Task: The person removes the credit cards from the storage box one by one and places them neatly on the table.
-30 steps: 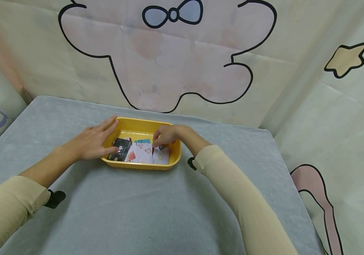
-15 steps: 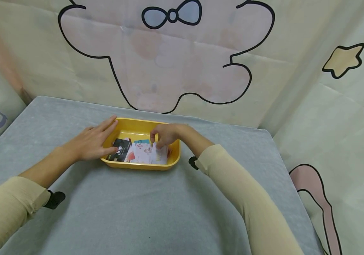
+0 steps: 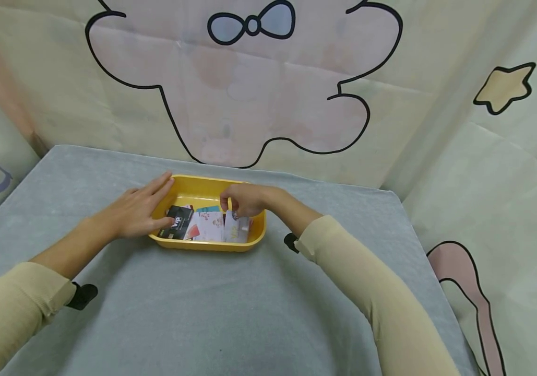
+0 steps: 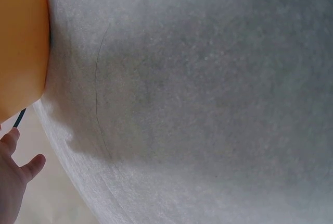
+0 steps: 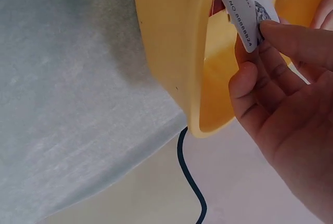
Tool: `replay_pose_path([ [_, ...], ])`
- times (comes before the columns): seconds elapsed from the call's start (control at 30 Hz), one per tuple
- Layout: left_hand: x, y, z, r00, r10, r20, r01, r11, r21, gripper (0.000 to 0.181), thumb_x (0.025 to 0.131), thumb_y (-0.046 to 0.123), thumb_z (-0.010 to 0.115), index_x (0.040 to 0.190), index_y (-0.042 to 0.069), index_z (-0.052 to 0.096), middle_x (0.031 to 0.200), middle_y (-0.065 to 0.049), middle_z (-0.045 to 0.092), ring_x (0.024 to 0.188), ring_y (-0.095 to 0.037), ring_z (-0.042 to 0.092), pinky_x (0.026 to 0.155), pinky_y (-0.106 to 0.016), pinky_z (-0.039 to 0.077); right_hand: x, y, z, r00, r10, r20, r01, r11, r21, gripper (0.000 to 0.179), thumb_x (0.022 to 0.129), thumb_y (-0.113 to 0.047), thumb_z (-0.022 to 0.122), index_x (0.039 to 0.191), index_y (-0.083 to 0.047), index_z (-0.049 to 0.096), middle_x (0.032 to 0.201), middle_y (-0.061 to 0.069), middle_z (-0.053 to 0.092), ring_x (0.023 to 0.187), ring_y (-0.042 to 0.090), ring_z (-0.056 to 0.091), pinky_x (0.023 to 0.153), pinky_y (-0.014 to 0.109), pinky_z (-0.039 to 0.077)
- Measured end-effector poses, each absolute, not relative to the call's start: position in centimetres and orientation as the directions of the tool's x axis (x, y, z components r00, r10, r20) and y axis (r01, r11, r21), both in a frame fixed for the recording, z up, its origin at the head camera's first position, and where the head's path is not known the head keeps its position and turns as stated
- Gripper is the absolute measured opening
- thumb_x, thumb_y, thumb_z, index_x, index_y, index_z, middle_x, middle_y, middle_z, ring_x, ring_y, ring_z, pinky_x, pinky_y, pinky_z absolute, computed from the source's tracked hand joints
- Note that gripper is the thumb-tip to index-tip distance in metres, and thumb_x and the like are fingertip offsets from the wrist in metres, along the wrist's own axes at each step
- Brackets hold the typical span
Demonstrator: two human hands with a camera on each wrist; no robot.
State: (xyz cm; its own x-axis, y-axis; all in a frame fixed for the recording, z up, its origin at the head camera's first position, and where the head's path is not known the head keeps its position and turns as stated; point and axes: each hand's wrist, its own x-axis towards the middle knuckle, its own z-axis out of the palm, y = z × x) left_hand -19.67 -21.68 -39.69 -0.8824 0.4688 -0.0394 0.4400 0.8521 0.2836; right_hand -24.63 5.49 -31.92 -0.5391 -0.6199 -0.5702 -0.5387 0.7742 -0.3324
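Note:
My right hand (image 3: 247, 200) pinches a white card (image 5: 244, 5) between thumb and fingers, inside the right end of a yellow plastic tray (image 3: 212, 246). Dark printed digits and part of a picture show on the card in the right wrist view. My left hand (image 3: 136, 211) rests on the tray's left rim with fingers spread, its thumb over a black card marked VIP (image 3: 181, 215). Between the hands lies a white card with a reddish print (image 3: 212, 225), and a blue card (image 3: 209, 209) peeks out behind it. Overlapping cards hide parts of one another.
The tray stands near the back of a table under a grey-blue cloth (image 3: 193, 313). Behind it hangs a pale curtain (image 3: 268, 115) with cartoon outlines. A dark cord (image 5: 192, 174) hangs by the tray in the right wrist view.
My right hand has shifted slightly left and tilts the white card up, so its printed face shows differently. My left hand stays on the rim.

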Motion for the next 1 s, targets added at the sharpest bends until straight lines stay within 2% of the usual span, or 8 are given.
replay_pose_path([
  [0.23, -19.6, -21.5, -39.7, -0.884, 0.465, -0.049, 0.435, 0.855, 0.283, 0.094, 0.092, 0.050, 0.058, 0.158, 0.000, 0.012, 0.166, -0.018, 0.005, 0.145, -0.043, 0.025, 0.108, -0.068, 0.026, -24.3, 6.1, -31.2, -0.549, -0.626, -0.553, -0.545, 0.770, -0.331, 0.021, 0.094, 0.002, 0.062, 0.111, -0.008, 0.057, 0.104, 0.009, 0.058, 0.097, 0.022, 0.055, 0.079, 0.023, 0.052],
  [0.53, -19.6, -21.6, -39.8, -0.884, 0.465, -0.046, 0.435, 0.855, 0.281, 0.095, 0.092, 0.050, 0.057, 0.158, 0.000, 0.012, 0.166, -0.018, 0.005, 0.146, -0.043, 0.024, 0.108, -0.068, 0.026, -24.4, 7.5, -29.2, -0.591, -0.647, -0.482, -0.530, 0.762, -0.372, 0.042, 0.094, 0.006, 0.056, 0.133, -0.008, 0.056, 0.115, 0.011, 0.058, 0.102, 0.025, 0.054, 0.087, 0.027, 0.052],
  [0.73, -19.6, -21.6, -39.7, -0.880, 0.473, -0.039, 0.445, 0.851, 0.280, 0.094, 0.092, 0.051, 0.057, 0.158, 0.000, 0.013, 0.166, -0.018, 0.006, 0.145, -0.043, 0.025, 0.107, -0.068, 0.026, -25.1, 9.1, -27.7, -0.643, -0.652, -0.401, -0.549, 0.758, -0.353, 0.035, 0.093, 0.006, 0.054, 0.124, -0.006, 0.065, 0.110, 0.012, 0.061, 0.102, 0.026, 0.055, 0.086, 0.028, 0.053],
  [1.0, -19.5, -21.6, -39.7, -0.881, 0.471, -0.039, 0.444, 0.852, 0.277, 0.094, 0.092, 0.051, 0.057, 0.158, -0.001, 0.014, 0.166, -0.018, 0.006, 0.145, -0.044, 0.026, 0.107, -0.069, 0.027, -26.1, 11.9, -26.8, -0.724, -0.610, -0.323, -0.486, 0.782, -0.390, 0.027, 0.092, 0.005, 0.056, 0.115, -0.007, 0.063, 0.105, 0.014, 0.061, 0.096, 0.027, 0.059, 0.083, 0.030, 0.056],
])
